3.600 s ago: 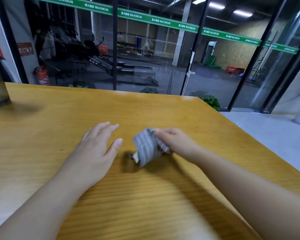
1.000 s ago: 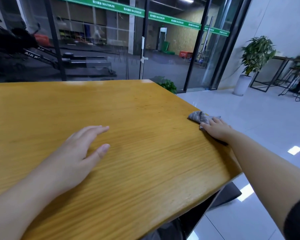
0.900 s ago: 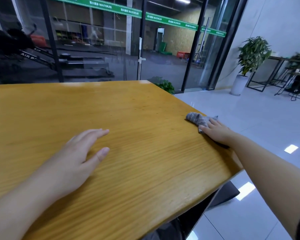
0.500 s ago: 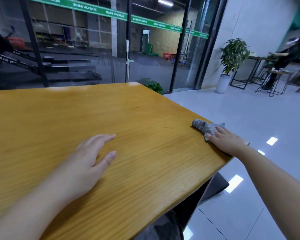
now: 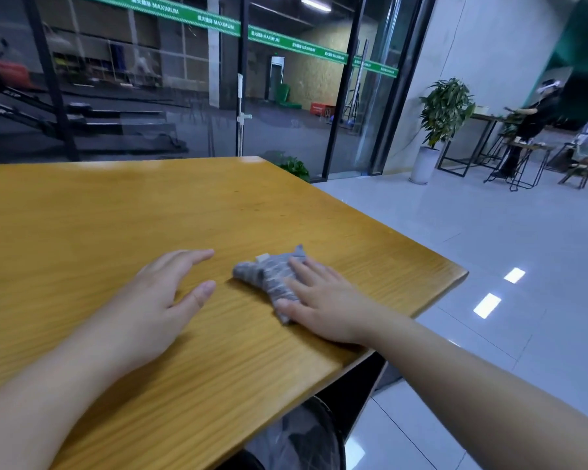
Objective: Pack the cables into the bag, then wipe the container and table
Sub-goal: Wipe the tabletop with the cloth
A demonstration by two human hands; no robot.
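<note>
A crumpled grey striped cloth (image 5: 263, 273) lies on the yellow wooden table (image 5: 116, 212), near its right side. My right hand (image 5: 323, 298) presses flat on the cloth's right part, fingers straight. Just left of the cloth, my left hand (image 5: 157, 300) rests palm down on the tabletop with its fingers spread, a small gap away from the cloth. No cables, bag or container show in the head view.
The table's right edge (image 5: 431, 301) runs diagonally close to my right hand, with shiny tiled floor beyond. Glass walls and a door stand behind the table. A potted plant (image 5: 443, 110), dark metal tables and a person are at the far right.
My right hand has slid the cloth from the table's right edge leftward toward the middle, close to my left hand. The left hand has stayed resting flat.
</note>
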